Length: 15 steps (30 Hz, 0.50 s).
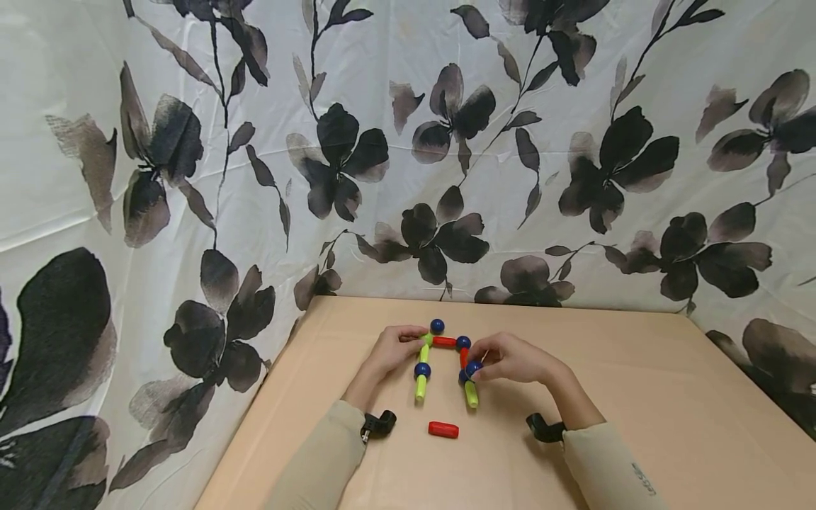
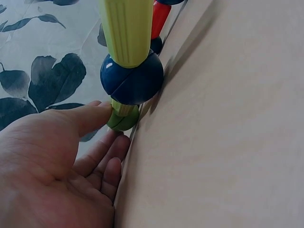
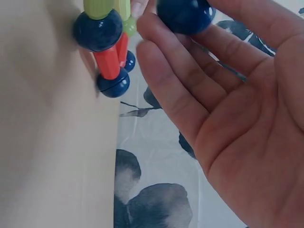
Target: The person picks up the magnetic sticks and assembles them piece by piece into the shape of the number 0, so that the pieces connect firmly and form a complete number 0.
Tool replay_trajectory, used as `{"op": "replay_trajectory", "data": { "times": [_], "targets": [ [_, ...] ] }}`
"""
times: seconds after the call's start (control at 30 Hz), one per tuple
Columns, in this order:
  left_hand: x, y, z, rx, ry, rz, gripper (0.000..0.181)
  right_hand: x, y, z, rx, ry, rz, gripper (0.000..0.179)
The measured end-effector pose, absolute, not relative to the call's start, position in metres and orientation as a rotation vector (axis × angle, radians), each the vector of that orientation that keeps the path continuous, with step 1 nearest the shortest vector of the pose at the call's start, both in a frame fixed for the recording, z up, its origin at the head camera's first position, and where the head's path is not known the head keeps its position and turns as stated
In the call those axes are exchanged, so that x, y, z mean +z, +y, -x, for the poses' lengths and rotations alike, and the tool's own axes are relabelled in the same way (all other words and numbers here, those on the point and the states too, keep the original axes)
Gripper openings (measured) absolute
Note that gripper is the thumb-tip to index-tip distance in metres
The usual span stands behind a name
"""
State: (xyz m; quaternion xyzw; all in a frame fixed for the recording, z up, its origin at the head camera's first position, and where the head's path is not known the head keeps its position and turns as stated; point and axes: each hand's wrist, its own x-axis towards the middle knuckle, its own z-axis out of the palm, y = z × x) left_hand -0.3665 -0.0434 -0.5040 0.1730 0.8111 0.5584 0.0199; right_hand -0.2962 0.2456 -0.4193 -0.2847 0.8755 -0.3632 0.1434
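My left hand (image 1: 390,349) pinches a green ball (image 2: 124,119) between thumb and fingers at the far left corner of a magnetic stick-and-ball frame. From that ball a yellow-green stick (image 1: 423,354) runs to a blue ball (image 2: 132,78) and another yellow-green stick (image 1: 421,388). Between thumb and fingertips, my right hand (image 1: 518,358) holds a loose-looking blue ball (image 3: 186,15) beside the frame's right side. Red sticks (image 1: 444,342) (image 3: 107,64) and blue balls (image 1: 463,343) (image 3: 98,31) make up the back and right, ending in a yellow-green stick (image 1: 471,394).
A separate red stick (image 1: 443,430) lies on the tan table (image 1: 637,397), nearer than the frame. One blue ball (image 1: 436,326) stands at the frame's back left corner. Behind the table hangs a floral cloth (image 1: 382,64). Both wrists wear black camera mounts (image 1: 379,425).
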Motion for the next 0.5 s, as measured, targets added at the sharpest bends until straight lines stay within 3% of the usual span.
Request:
{"op": "replay_trajectory", "data": {
  "times": [0.5],
  "targets": [
    [-0.5055,-0.0417,0.3662,1.719,2.533,-0.521,0.028,-0.4152,0.2447,0.2881,-0.933,2.388,0.812,0.029]
  ]
}}
